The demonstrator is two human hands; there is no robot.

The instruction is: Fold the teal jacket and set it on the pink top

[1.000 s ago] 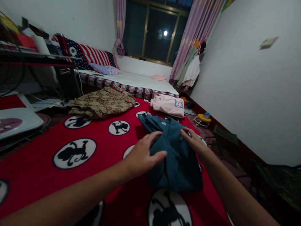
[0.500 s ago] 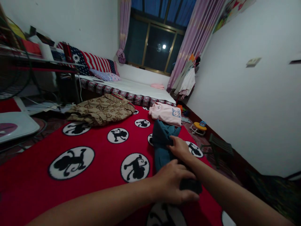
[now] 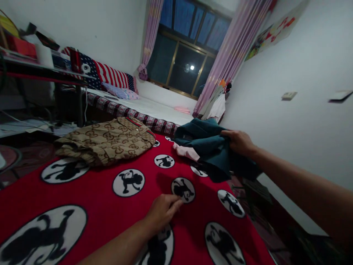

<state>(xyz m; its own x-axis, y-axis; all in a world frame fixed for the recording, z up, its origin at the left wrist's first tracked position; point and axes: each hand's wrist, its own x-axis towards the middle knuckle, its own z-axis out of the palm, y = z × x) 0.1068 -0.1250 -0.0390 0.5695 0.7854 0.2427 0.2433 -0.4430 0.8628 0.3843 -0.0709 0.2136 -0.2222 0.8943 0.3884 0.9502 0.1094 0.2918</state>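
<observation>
My right hand [image 3: 239,142] is closed on an edge of a dark teal garment [image 3: 211,138], lifting it so that it hangs loosely in folds. I cannot make out what kind of garment it is. Beneath it, a pink shirt [image 3: 185,151] on the bed is mostly hidden. My left hand [image 3: 164,209] is low over the red blanket [image 3: 106,206] with its fingers stretched out, and holds nothing. On the far left part of the blanket lies a brown patterned garment [image 3: 107,141] with a striped edge.
Behind the blanket is a second bed [image 3: 151,110] with a pillow [image 3: 121,91]. A cluttered desk [image 3: 30,70] stands at the left. Clothes [image 3: 216,106] hang beside the purple curtain [image 3: 220,55]. A dark folding stool [image 3: 257,191] is on the floor at the right.
The teal garment, laid on the blanket earlier, is now raised up and to the right in my right hand. My left hand has moved left, away from it. The view has shifted slightly.
</observation>
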